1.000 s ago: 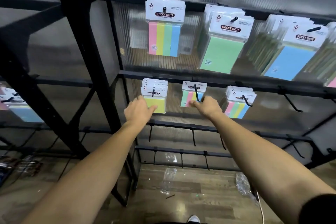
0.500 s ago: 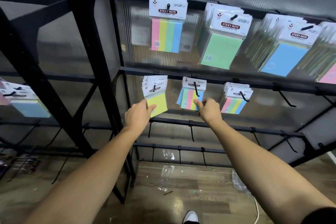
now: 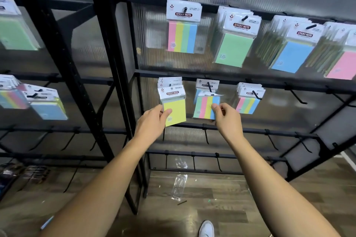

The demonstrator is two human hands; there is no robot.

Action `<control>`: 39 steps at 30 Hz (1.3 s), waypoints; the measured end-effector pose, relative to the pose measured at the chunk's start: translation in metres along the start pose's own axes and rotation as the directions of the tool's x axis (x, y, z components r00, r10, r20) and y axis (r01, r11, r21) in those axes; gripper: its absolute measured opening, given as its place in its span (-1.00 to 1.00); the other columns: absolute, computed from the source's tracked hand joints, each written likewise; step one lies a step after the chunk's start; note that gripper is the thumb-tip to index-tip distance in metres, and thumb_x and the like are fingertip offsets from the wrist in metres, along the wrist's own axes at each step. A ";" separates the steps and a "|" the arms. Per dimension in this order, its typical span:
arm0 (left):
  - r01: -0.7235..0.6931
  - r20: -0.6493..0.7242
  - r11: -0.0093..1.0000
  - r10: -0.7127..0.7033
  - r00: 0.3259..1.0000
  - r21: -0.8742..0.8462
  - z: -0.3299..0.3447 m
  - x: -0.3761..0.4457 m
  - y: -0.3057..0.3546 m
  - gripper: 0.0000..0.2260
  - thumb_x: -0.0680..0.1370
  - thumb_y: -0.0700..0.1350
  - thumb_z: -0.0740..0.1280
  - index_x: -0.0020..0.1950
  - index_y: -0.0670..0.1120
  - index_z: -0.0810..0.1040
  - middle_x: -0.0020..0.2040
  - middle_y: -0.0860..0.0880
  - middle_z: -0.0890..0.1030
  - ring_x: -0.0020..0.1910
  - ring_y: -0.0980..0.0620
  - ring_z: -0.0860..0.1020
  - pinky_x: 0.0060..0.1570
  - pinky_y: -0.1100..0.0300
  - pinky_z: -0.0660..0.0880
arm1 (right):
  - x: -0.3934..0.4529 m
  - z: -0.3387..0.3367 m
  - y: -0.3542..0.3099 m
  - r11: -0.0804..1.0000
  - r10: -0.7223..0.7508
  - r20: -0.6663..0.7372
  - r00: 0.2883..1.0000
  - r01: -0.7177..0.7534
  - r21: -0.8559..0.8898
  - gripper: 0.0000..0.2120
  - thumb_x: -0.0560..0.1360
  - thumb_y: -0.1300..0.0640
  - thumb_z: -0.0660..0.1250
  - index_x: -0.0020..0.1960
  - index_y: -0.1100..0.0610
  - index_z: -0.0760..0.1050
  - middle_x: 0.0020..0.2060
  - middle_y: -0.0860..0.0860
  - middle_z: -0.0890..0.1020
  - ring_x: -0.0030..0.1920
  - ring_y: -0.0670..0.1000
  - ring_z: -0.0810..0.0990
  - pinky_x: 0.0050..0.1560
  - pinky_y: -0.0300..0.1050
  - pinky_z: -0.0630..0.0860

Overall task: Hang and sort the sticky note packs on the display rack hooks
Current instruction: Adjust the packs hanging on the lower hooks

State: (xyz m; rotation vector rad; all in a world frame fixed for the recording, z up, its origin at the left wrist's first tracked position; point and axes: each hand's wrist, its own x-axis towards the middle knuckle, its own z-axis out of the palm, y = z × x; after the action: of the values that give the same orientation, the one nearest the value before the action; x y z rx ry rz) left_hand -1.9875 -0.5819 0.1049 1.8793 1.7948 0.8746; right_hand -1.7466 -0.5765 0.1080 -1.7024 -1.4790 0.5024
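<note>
Yellow pack (image 3: pixel 174 110) in left hand (image 3: pixel 152 124), striped pack (image 3: pixel 206 107) in right hand (image 3: pixel 226 116).

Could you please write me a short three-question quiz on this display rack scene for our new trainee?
1. True or false: the left hand holds a yellow pack.
2. Which pack does the right hand pinch? A) plain green B) striped pack C) plain pink
3. Fill in: on the floor below the rack lies a clear plastic ____.

Key:
1. True; its thumb lies on the front.
2. B, pinched at its lower right corner.
3. Wrapper.
</note>
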 end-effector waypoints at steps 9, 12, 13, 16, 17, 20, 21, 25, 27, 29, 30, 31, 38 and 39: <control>-0.067 -0.057 0.998 0.066 0.996 -0.021 -0.041 0.006 0.019 -0.64 0.65 0.13 0.16 -0.28 0.01 0.27 -0.40 0.09 0.38 -0.38 0.12 0.35 -0.34 0.10 0.25 | -0.007 -0.019 -0.071 0.965 -0.204 -0.062 0.977 0.211 0.157 -0.66 0.65 -0.07 0.21 -0.24 0.08 0.37 -0.37 0.13 0.50 -0.33 0.12 0.41 -0.30 -0.07 0.32; -0.082 -0.087 0.996 0.078 0.993 -0.033 -0.053 0.014 0.025 -0.66 0.65 0.12 0.17 -0.24 -0.03 0.33 -0.39 0.08 0.40 -0.36 0.09 0.37 -0.31 0.09 0.27 | 0.004 -0.025 -0.099 0.943 -0.254 -0.087 0.963 0.266 0.201 -0.69 0.65 -0.06 0.22 -0.22 0.06 0.41 -0.39 0.07 0.49 -0.35 0.06 0.41 -0.31 -0.11 0.32; -0.086 -0.096 0.996 0.083 0.992 -0.035 -0.056 0.017 0.027 -0.66 0.65 0.12 0.17 -0.22 -0.06 0.35 -0.39 0.08 0.40 -0.34 0.06 0.39 -0.30 0.08 0.28 | 0.009 -0.027 -0.107 0.934 -0.275 -0.098 0.956 0.290 0.209 -0.68 0.65 -0.06 0.22 -0.20 0.10 0.42 -0.38 0.10 0.49 -0.34 0.09 0.42 -0.31 -0.13 0.32; -0.103 -0.115 0.994 0.098 0.988 -0.032 -0.062 0.023 0.033 -0.69 0.66 0.12 0.16 -0.17 -0.06 0.40 -0.38 0.09 0.42 -0.31 0.01 0.41 -0.28 0.09 0.28 | 0.020 -0.030 -0.130 0.906 -0.341 -0.135 0.930 0.363 0.218 -0.67 0.66 -0.03 0.22 -0.16 0.19 0.42 -0.39 0.07 0.43 -0.37 0.00 0.33 -0.35 -0.20 0.26; -0.104 -0.117 0.994 0.099 0.988 -0.034 -0.064 0.025 0.035 -0.70 0.66 0.12 0.16 -0.17 -0.03 0.39 -0.38 0.10 0.41 -0.32 0.04 0.41 -0.29 0.09 0.28 | 0.024 -0.031 -0.137 0.897 -0.355 -0.143 0.924 0.380 0.226 -0.67 0.66 -0.02 0.21 -0.15 0.19 0.42 -0.40 0.00 0.41 -0.37 -0.05 0.32 -0.35 -0.20 0.25; -0.108 -0.122 0.994 0.103 0.987 -0.036 -0.067 0.027 0.038 -0.72 0.66 0.12 0.16 -0.18 0.01 0.38 -0.38 0.11 0.40 -0.34 0.13 0.39 -0.32 0.11 0.27 | 0.032 -0.033 -0.156 0.878 -0.390 -0.170 0.905 0.421 0.227 -0.70 0.66 -0.01 0.21 -0.17 0.15 0.41 -0.41 -0.09 0.37 -0.38 -0.11 0.29 -0.34 -0.21 0.25; -0.108 -0.122 0.993 0.103 0.987 -0.036 -0.068 0.028 0.039 -0.73 0.66 0.12 0.16 -0.16 0.00 0.40 -0.38 0.11 0.40 -0.34 0.13 0.39 -0.33 0.11 0.27 | 0.034 -0.032 -0.160 0.872 -0.400 -0.174 0.900 0.432 0.229 -0.72 0.66 0.00 0.21 -0.18 0.11 0.41 -0.41 -0.09 0.38 -0.38 -0.12 0.30 -0.34 -0.22 0.26; -0.116 -0.129 0.993 0.111 0.985 -0.032 -0.071 0.029 0.038 -0.72 0.66 0.11 0.16 -0.22 0.07 0.34 -0.39 0.12 0.39 -0.36 0.14 0.38 -0.37 0.14 0.25 | 0.042 -0.030 -0.171 0.860 -0.421 -0.167 0.892 0.451 0.240 -0.74 0.66 -0.01 0.21 -0.16 0.06 0.42 -0.40 -0.06 0.43 -0.37 -0.07 0.35 -0.35 -0.18 0.28; -0.114 -0.133 0.993 0.111 0.985 -0.019 -0.071 0.030 0.037 -0.72 0.66 0.12 0.15 -0.20 0.06 0.35 -0.38 0.13 0.39 -0.36 0.13 0.39 -0.38 0.15 0.25 | 0.047 -0.027 -0.172 0.862 -0.419 -0.164 0.893 0.448 0.237 -0.74 0.66 -0.02 0.20 -0.16 0.06 0.43 -0.39 -0.05 0.43 -0.37 -0.07 0.36 -0.34 -0.17 0.29; -0.112 -0.134 0.994 0.110 0.985 -0.006 -0.071 0.031 0.037 -0.73 0.66 0.12 0.15 -0.19 0.05 0.34 -0.37 0.14 0.39 -0.35 0.15 0.39 -0.38 0.15 0.24 | 0.051 -0.024 -0.171 0.869 -0.408 -0.157 0.899 0.436 0.235 -0.74 0.66 -0.03 0.20 -0.14 0.08 0.45 -0.38 -0.03 0.45 -0.36 -0.06 0.36 -0.33 -0.15 0.30; -0.110 -0.132 0.994 0.109 0.985 -0.002 -0.072 0.031 0.037 -0.73 0.66 0.12 0.15 -0.18 0.05 0.35 -0.36 0.15 0.39 -0.35 0.15 0.39 -0.38 0.15 0.25 | 0.053 -0.023 -0.170 0.873 -0.401 -0.150 0.903 0.427 0.236 -0.73 0.66 -0.03 0.20 -0.13 0.10 0.46 -0.37 -0.02 0.46 -0.36 -0.06 0.36 -0.33 -0.14 0.30; -0.107 -0.130 0.994 0.106 0.986 0.000 -0.072 0.032 0.037 -0.74 0.66 0.12 0.15 -0.18 0.05 0.35 -0.36 0.15 0.40 -0.34 0.15 0.40 -0.37 0.14 0.26 | 0.055 -0.021 -0.169 0.876 -0.394 -0.143 0.908 0.418 0.238 -0.72 0.66 -0.03 0.20 -0.12 0.12 0.46 -0.37 -0.02 0.46 -0.36 -0.06 0.35 -0.33 -0.14 0.30; -0.082 -0.130 0.997 0.081 0.988 0.003 -0.072 0.034 0.036 -0.69 0.66 0.12 0.15 -0.25 0.06 0.28 -0.37 0.13 0.39 -0.36 0.14 0.39 -0.31 0.10 0.32 | 0.059 -0.017 -0.165 0.884 -0.373 -0.126 0.919 0.393 0.251 -0.67 0.67 0.00 0.20 -0.11 0.23 0.46 -0.36 -0.02 0.43 -0.38 -0.13 0.29 -0.36 -0.24 0.24; -0.081 -0.130 0.997 0.081 0.988 0.001 -0.072 0.035 0.036 -0.69 0.66 0.12 0.15 -0.25 0.06 0.28 -0.37 0.13 0.39 -0.36 0.14 0.39 -0.31 0.10 0.32 | 0.060 -0.016 -0.165 0.885 -0.371 -0.127 0.920 0.392 0.253 -0.67 0.67 0.00 0.19 -0.11 0.24 0.46 -0.37 -0.02 0.43 -0.38 -0.13 0.29 -0.36 -0.25 0.24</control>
State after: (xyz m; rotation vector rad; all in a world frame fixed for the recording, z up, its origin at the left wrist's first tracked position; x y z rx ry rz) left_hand -2.0098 -0.5608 0.1869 1.9446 1.7997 1.0518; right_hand -1.8242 -0.5263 0.2579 -1.1630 -1.5601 0.4015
